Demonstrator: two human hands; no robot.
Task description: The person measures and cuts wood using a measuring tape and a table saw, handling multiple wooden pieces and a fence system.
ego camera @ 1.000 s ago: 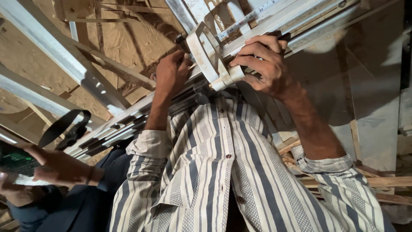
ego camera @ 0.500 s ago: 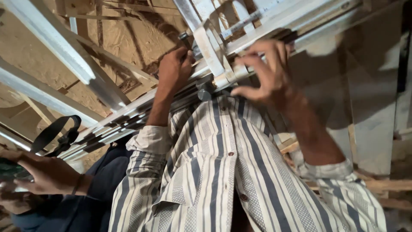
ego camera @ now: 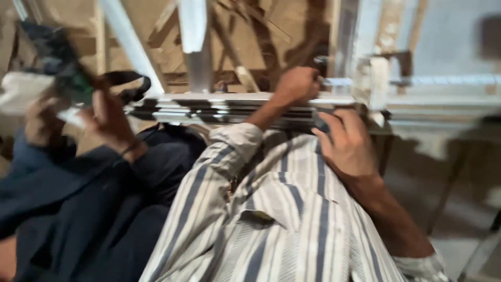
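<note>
A bundle of long silvery metal profiles (ego camera: 219, 109) runs level across the head view, in front of my striped shirt. My left hand (ego camera: 298, 84) is closed in a fist over the bundle's top edge. My right hand (ego camera: 347, 146) lies just right of it, fingers curled over the near side of the bundle's end. A white bracket-like piece (ego camera: 378, 78) stands just past my right hand. The picture is motion-blurred.
A co-worker in dark blue (ego camera: 78, 198) crouches at the left, both hands around a dark and green tool with a black strap (ego camera: 70, 78). White bars (ego camera: 195, 36) cross overhead against wooden framing. A pale floor and thin metal legs (ego camera: 449, 193) show at right.
The view has swung, so the bundle now lies level instead of slanting. My right hand has left the white bracket and dropped onto the bundle's end. The co-worker's hands have risen.
</note>
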